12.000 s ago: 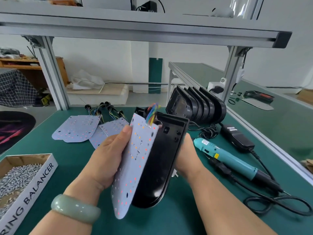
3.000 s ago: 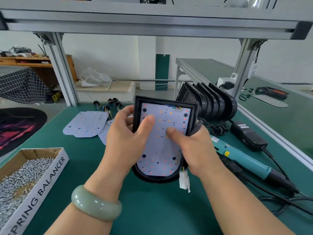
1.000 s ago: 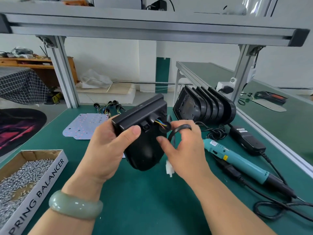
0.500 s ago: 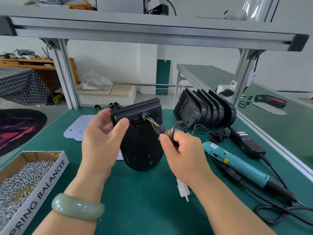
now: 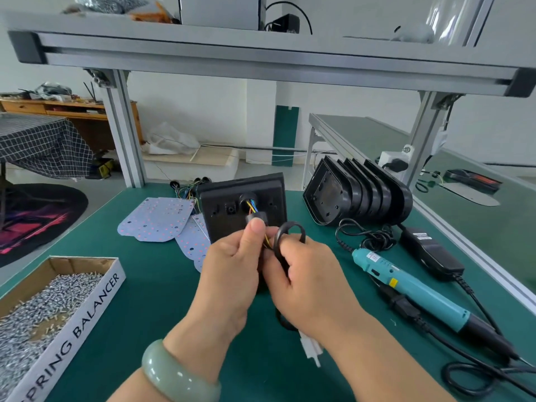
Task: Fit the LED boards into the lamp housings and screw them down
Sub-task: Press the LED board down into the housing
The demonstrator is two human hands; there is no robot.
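Lamp housing (image 5: 243, 198) was found at mid-bench, back face turned to the camera, lower half hidden behind both hands. What it was propped on could not be told. Three seconds before, the LED board had been pressed face-up into this housing. Since then the housing had been flipped, so the board was no longer in view.

Coloured wires (image 5: 251, 205) were seen exiting the rear hole through a black sleeve (image 5: 255, 218). Left hand (image 5: 232, 265), half a second earlier clamped on the housing edge, had been shifted to the wires, which were pinched between thumb and fingers just under the sleeve. Right hand (image 5: 307, 274) was curled round the black cable (image 5: 285, 232), with a loop standing above the fingers. White connector (image 5: 311, 348) was left hanging below the right wrist.

Judged: the lead was being pulled through and dressed, and screwing had not started.

Further out, the electric screwdriver (image 5: 420, 291) was lying untouched at the right and the box of screws (image 5: 43, 303) at near left. Spare LED boards (image 5: 158, 220) were spread at far left, and empty housings (image 5: 359, 195) were stacked at far right.
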